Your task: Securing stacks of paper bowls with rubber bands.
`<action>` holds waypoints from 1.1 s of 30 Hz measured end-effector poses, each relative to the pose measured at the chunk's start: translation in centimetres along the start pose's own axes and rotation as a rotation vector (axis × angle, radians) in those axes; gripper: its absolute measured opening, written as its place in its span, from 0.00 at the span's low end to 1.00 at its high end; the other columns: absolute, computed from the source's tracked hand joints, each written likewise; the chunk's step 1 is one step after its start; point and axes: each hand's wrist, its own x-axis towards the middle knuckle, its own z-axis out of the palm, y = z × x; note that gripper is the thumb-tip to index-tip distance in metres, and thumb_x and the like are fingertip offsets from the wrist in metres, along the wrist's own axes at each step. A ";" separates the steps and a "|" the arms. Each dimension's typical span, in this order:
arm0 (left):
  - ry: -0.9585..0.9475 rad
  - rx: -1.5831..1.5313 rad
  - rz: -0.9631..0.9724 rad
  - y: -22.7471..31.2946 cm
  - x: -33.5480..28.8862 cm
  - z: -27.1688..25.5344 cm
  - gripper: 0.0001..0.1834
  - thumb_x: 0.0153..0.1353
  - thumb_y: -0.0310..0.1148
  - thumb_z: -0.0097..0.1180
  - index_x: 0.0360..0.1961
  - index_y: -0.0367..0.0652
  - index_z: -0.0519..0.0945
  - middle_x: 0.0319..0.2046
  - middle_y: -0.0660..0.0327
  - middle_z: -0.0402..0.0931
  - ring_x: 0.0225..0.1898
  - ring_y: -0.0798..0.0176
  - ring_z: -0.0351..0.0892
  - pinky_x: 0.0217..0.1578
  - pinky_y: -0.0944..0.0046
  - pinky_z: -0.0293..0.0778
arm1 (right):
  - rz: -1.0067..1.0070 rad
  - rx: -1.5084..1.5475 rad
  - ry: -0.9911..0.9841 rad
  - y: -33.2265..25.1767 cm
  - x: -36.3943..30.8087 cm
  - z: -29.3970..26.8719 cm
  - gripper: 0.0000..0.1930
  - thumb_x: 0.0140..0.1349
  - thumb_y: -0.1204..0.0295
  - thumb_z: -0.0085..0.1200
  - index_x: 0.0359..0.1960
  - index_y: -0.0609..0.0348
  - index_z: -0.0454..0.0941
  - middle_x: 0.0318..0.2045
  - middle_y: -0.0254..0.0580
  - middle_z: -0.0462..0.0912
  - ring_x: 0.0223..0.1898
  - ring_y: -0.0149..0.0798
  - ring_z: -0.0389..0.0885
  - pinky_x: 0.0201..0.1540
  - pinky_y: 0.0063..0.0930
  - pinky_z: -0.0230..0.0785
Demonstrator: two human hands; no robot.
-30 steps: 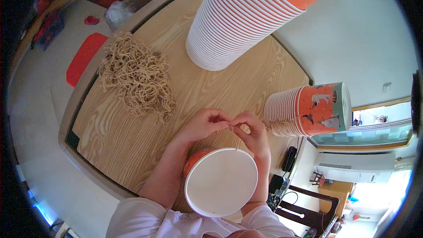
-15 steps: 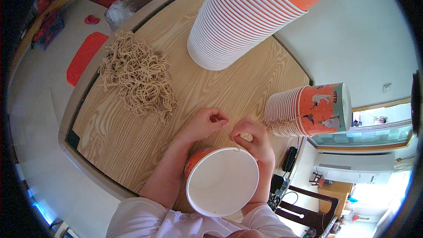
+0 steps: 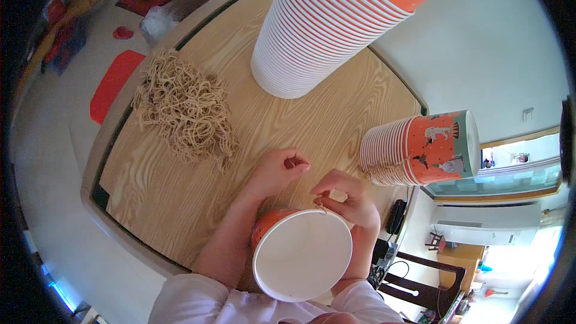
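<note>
Orange-sided, white-lined paper bucket [image 3: 303,258] sat tilted between the forearms [image 3: 231,240], mouth toward the wearer, tan string [image 3: 323,209] at its rim. Right hand [image 3: 351,201] bent thumb and forefinger close together by that string, left hand [image 3: 276,174] curled its fingers just beyond; couldn't tell if either pinched anything. Wood-grain table [image 3: 294,126] bore a string tangle [image 3: 186,111] and two bucket stacks [image 3: 327,33], pale floor [image 3: 63,144] beyond.
</note>
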 end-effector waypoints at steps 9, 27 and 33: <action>0.038 -0.072 -0.069 -0.4 0.0 0.4 0.08 0.55 0.32 0.58 0.32 0.39 0.79 0.23 0.66 0.75 0.26 0.73 0.70 0.30 0.69 0.69 | -0.082 -0.030 -0.010 -0.5 0.1 -0.4 0.09 0.46 0.86 0.59 0.30 0.61 0.80 0.28 0.39 0.78 0.32 0.36 0.77 0.33 0.25 0.70; 0.063 0.048 -0.027 0.5 -0.2 0.2 0.06 0.54 0.30 0.57 0.31 0.37 0.79 0.23 0.62 0.77 0.26 0.71 0.73 0.30 0.69 0.70 | -0.098 -0.033 -0.079 -0.4 0.0 -0.4 0.10 0.45 0.85 0.60 0.31 0.62 0.80 0.28 0.39 0.77 0.32 0.36 0.78 0.32 0.25 0.69; 0.069 0.063 -0.024 0.5 -0.3 0.3 0.06 0.54 0.30 0.57 0.30 0.38 0.79 0.24 0.62 0.78 0.26 0.70 0.74 0.30 0.68 0.71 | -0.069 -0.077 -0.093 -0.4 0.0 -0.4 0.10 0.46 0.83 0.60 0.31 0.60 0.82 0.27 0.39 0.77 0.31 0.36 0.78 0.31 0.24 0.69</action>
